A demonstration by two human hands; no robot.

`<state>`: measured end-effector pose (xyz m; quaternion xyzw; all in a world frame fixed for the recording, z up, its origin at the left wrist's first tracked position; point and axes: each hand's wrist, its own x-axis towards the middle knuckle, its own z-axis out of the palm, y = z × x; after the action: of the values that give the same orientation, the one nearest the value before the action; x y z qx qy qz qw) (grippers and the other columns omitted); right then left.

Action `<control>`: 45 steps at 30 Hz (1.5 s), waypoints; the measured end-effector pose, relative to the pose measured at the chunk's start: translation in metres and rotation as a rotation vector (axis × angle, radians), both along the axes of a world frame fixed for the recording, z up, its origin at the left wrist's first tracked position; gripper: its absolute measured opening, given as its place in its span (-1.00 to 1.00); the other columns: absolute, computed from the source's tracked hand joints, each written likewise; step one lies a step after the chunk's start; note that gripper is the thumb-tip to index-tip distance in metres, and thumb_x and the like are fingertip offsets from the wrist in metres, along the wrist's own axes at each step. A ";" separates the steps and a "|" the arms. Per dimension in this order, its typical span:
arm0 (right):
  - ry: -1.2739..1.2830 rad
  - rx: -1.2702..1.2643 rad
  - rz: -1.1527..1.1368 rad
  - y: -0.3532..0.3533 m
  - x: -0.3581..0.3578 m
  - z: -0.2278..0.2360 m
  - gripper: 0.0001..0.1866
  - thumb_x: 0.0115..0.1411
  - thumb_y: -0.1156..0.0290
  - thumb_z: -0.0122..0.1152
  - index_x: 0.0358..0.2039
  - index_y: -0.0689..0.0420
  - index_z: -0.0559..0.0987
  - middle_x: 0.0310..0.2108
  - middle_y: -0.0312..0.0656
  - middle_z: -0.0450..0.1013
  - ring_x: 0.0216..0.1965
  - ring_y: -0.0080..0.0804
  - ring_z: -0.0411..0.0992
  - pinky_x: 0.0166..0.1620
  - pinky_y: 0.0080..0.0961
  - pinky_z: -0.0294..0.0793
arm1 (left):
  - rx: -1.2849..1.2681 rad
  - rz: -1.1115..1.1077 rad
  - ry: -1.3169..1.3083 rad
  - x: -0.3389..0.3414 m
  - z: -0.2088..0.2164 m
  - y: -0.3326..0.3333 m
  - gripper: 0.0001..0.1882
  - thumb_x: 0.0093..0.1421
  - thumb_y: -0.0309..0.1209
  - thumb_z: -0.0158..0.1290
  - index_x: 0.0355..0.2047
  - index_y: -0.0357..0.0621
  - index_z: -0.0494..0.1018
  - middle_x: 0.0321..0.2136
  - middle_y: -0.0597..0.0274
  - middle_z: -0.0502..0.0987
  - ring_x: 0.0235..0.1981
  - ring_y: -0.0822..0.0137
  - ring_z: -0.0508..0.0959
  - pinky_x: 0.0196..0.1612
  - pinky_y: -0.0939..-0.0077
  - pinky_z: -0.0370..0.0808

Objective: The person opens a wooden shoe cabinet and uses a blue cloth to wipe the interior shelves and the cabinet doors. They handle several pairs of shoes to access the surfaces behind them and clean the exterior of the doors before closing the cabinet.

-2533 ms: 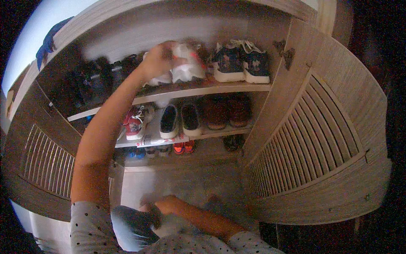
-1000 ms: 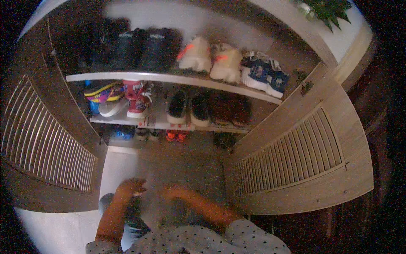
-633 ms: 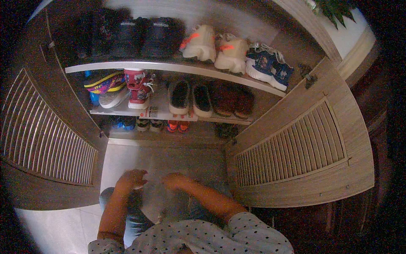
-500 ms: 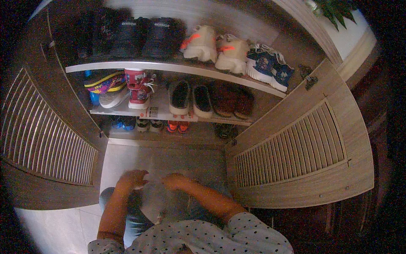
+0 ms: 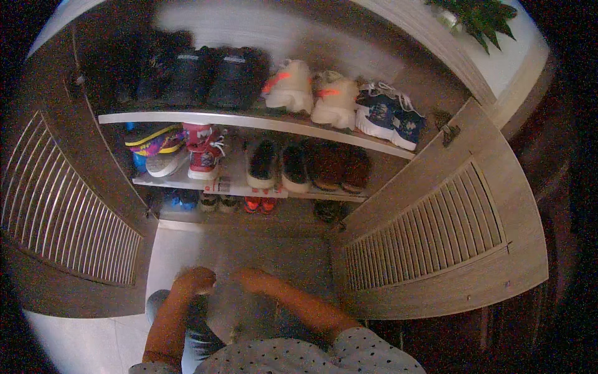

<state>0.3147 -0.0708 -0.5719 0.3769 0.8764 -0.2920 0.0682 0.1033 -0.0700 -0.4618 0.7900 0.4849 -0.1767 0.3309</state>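
In front of an open shoe cabinet, my left hand (image 5: 198,280) and my right hand (image 5: 254,280) hover over my lap, a small gap between them. Nothing shows clearly in either hand, and the fingers of both are smeared by blur. Neither touches the shoes. On the middle shelf beyond them stand red lace-up high-top shoes (image 5: 204,156), black slip-on shoes with pale soles (image 5: 261,163), brown shoes (image 5: 327,167) and a stacked pair with a colourful pattern (image 5: 154,142).
Louvred doors stand swung out at the left (image 5: 75,218) and right (image 5: 430,230). The top shelf (image 5: 218,119) carries black shoes (image 5: 187,78), beige sneakers (image 5: 289,87) and navy sneakers (image 5: 389,115). Small red shoes (image 5: 260,204) sit at the bottom. A plant (image 5: 483,22) is upper right.
The cabinet and its shelves sit lower in the picture. My hands appear a little lower too, still apart over my lap. No shoe has visibly moved on the shelves.
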 end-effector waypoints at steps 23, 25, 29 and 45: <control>-0.122 -0.226 -0.020 0.004 -0.012 -0.005 -0.63 -0.11 0.56 0.01 -0.21 0.07 0.43 -0.28 -0.09 0.42 -0.24 -0.11 0.39 -0.23 -0.19 0.36 | -0.156 0.139 -0.321 0.001 -0.012 0.009 -0.76 -0.23 -0.51 0.01 -0.46 -0.24 0.33 -0.49 -0.03 0.44 -0.43 -0.04 0.45 -0.40 0.18 0.34; -0.131 -0.186 0.013 0.008 -0.010 -0.011 -0.67 -0.08 0.52 0.00 -0.22 0.08 0.44 -0.29 -0.08 0.43 -0.26 -0.10 0.40 -0.24 -0.18 0.36 | -0.112 0.080 -0.302 0.004 -0.012 0.013 -0.77 -0.23 -0.51 0.02 -0.48 -0.25 0.33 -0.51 -0.03 0.45 -0.43 -0.04 0.45 -0.40 0.17 0.34; -0.107 -0.219 -0.088 0.006 -0.018 -0.008 -0.74 0.01 0.42 -0.04 -0.23 0.10 0.44 -0.33 -0.06 0.43 -0.33 -0.11 0.41 -0.29 -0.21 0.38 | -0.094 0.111 -0.349 -0.002 -0.036 0.016 -0.78 -0.06 -0.33 -0.03 -0.47 -0.25 0.39 -0.47 -0.06 0.46 -0.39 -0.03 0.46 -0.34 0.17 0.36; 0.553 0.845 -0.613 0.160 0.065 0.370 -0.79 0.07 0.41 0.07 -0.29 0.22 0.40 -0.45 -0.25 0.39 -0.44 -0.58 0.35 -0.36 -0.66 0.36 | 0.180 0.034 -0.483 0.012 -0.013 0.021 -0.58 0.13 -0.08 -0.22 -0.42 -0.20 0.44 -0.46 -0.12 0.46 -0.39 -0.07 0.46 -0.28 0.10 0.38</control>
<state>0.3795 0.0895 -0.2014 0.5172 0.7531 -0.0113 -0.4064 0.1157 -0.0492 -0.4744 0.8274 0.4189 0.0665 0.3682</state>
